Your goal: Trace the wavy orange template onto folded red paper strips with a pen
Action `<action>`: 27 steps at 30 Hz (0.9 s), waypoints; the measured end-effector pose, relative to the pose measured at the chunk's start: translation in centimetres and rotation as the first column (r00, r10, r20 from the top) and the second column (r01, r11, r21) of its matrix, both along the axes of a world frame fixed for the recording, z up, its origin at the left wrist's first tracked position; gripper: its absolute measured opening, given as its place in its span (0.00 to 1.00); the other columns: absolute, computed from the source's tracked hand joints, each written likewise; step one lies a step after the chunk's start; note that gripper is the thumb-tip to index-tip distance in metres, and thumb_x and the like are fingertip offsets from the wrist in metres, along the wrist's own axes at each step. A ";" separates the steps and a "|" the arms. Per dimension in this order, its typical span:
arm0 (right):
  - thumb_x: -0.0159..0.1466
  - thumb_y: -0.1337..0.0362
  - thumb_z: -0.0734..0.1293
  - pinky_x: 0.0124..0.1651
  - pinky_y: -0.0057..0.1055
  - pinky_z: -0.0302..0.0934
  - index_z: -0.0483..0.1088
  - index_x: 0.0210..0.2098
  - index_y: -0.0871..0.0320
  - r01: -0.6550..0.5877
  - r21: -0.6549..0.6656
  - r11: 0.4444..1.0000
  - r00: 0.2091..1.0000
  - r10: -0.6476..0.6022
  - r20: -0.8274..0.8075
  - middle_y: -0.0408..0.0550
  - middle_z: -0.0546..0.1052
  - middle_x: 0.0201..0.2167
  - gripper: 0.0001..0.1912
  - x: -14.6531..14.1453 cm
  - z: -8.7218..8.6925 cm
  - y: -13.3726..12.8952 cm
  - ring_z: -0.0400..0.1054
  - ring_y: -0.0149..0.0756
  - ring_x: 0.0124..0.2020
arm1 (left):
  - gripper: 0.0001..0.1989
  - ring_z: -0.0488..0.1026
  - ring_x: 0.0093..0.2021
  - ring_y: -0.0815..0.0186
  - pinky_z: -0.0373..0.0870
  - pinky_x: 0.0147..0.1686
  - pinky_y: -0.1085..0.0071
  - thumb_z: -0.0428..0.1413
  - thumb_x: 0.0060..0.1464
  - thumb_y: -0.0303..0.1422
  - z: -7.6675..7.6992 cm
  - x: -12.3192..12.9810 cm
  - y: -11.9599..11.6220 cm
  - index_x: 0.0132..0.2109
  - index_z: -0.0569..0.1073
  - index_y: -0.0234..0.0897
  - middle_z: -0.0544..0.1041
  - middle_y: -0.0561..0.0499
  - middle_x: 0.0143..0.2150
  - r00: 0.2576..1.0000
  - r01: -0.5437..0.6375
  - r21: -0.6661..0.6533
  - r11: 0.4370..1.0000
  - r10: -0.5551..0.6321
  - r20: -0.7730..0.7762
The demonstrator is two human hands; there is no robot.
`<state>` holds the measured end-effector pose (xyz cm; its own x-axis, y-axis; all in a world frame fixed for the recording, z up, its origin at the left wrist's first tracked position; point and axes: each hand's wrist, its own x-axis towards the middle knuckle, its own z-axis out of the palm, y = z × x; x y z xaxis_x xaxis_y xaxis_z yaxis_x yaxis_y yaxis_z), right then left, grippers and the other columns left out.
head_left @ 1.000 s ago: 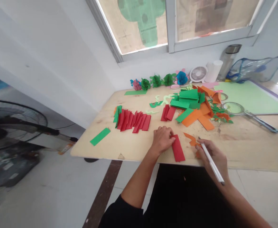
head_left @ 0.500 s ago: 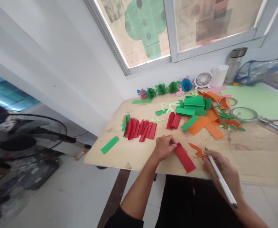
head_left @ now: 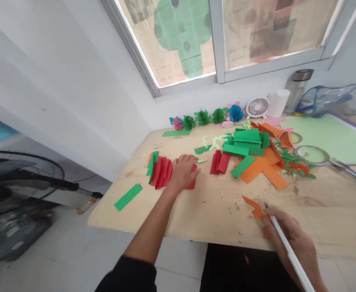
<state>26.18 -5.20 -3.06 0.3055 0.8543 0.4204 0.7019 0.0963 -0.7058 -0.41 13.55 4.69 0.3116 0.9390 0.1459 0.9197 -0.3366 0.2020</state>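
My left hand (head_left: 182, 172) lies palm down over the right part of a row of folded red paper pieces (head_left: 159, 172), its fingers stretched out. A red paper piece (head_left: 191, 184) shows beside the thumb; the hand hides the rest. My right hand (head_left: 298, 239) is closed around a white pen (head_left: 289, 249), dark tip pointing up and away. By its fingertips is an orange paper cutout (head_left: 255, 207) with a zigzag edge, its near end partly hidden by the hand.
Green folded papers (head_left: 247, 138) and orange strips (head_left: 261, 164) are piled at centre right. Scissors (head_left: 345, 164) lie on the right. Paper flowers (head_left: 202, 117), a small fan (head_left: 258, 107) and a bottle (head_left: 298, 89) stand along the wall. A green strip (head_left: 128, 196) lies near the left edge.
My left hand has moved left from the near edge onto the red row. The red strip it held is no longer visible at the near edge. My right hand still holds the pen.
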 end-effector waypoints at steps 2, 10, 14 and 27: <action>0.63 0.49 0.64 0.36 0.32 0.70 0.74 0.40 0.50 -0.037 0.024 0.999 0.999 0.036 0.034 0.46 0.80 0.37 0.14 0.3 0.0 0.1 0.76 0.40 0.36 | 0.16 0.62 0.63 0.52 0.54 0.61 0.51 0.55 0.56 0.31 -2.2 0.7 -2.3 0.53 0.72 0.42 0.71 0.45 0.60 1.000 0.014 0.031 0.999 -0.014 -0.010; 0.63 0.53 0.65 0.36 0.32 0.71 0.74 0.40 0.50 -0.064 0.043 0.997 0.996 0.061 0.067 0.45 0.81 0.36 0.12 0.7 -0.2 0.4 0.77 0.40 0.36 | 0.16 0.61 0.64 0.50 0.50 0.63 0.45 0.48 0.59 0.25 -3.8 0.6 -3.8 0.50 0.74 0.42 0.72 0.44 0.59 1.000 -0.028 0.156 0.987 0.029 -0.002; 0.63 0.54 0.65 0.35 0.32 0.71 0.74 0.40 0.49 -0.087 0.066 0.994 0.994 0.083 0.073 0.44 0.81 0.35 0.10 0.5 0.2 0.4 0.77 0.39 0.36 | 0.12 0.67 0.57 0.55 0.55 0.61 0.52 0.49 0.62 0.31 -2.2 3.7 -3.0 0.47 0.75 0.42 0.77 0.45 0.50 0.998 -0.048 0.161 0.986 0.042 0.041; 0.64 0.59 0.64 0.36 0.31 0.70 0.72 0.41 0.50 -0.131 0.143 0.981 0.991 0.123 0.059 0.44 0.80 0.33 0.08 0.8 0.1 0.5 0.76 0.38 0.35 | 0.12 0.54 0.66 0.39 0.54 0.58 0.37 0.55 0.57 0.39 -2.7 11.0 0.3 0.40 0.76 0.35 0.69 0.34 0.58 0.974 -0.225 0.071 0.972 0.222 0.053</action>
